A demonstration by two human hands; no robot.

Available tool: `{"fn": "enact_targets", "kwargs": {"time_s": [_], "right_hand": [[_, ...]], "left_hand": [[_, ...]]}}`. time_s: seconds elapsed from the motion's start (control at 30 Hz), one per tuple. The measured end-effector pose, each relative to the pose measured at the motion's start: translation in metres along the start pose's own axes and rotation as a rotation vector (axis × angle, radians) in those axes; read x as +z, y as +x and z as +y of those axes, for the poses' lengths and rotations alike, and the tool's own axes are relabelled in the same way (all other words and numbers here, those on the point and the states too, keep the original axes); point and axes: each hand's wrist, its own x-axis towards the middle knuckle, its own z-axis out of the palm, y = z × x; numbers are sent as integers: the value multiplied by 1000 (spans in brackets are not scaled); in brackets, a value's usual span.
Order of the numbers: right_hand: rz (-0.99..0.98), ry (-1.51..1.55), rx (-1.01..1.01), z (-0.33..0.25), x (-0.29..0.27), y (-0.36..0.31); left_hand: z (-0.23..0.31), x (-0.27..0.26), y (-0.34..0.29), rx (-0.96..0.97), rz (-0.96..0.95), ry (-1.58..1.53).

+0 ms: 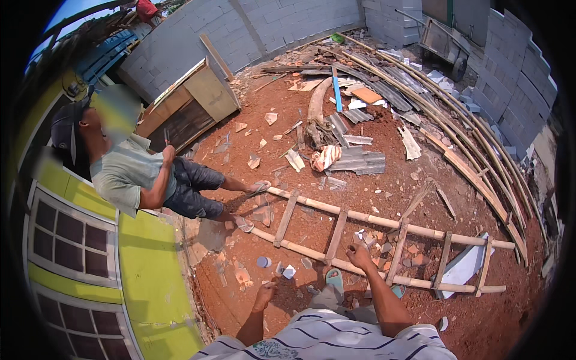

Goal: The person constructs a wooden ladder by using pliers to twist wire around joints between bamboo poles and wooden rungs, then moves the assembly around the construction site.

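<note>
A ladder of bamboo rails with wooden rungs [334,234] lies on the red soil in front of me. My right hand [361,258], with its fingers curled, appears over the ladder's near rail; whether it touches the rail I cannot tell. Lower and to the left, my left hand [264,296] is held low over the ground, fingers bent in, apart from the ladder. What either hand holds, if anything, is too small to make out. A white slab [465,268] lies under the ladder's right end. Beside my left hand on the soil are a small white block [289,272] and a greyish cup-like piece [264,261].
A co-worker [144,174] stands at the ladder's left end, a thin object raised in one hand. Behind lie a wooden cabinet [207,99], corrugated sheets [360,161] and long bamboo poles [462,120]. A yellow-green wall [153,282] borders the left; a cart [444,45] stands far right.
</note>
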Motion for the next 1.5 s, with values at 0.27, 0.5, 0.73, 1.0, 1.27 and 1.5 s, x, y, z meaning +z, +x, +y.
{"fn": "enact_targets", "kwargs": {"time_s": [0.27,0.5,0.73,1.0,1.27,1.5], "right_hand": [[599,48,703,280,-99,-174],[407,198,764,365,-71,-145],[317,-152,676,484,0,43],[381,396,578,491,-2,98],[510,420,510,499,-25,60],[587,524,493,429,-76,-27]], "left_hand": [[43,89,-50,-370,-437,329],[13,102,-99,-472,-273,245],[-22,86,-196,-793,-145,391],[-37,103,-243,-979,-100,393],[-7,133,-180,-807,-137,254],[31,162,-100,-333,-298,412]]}}
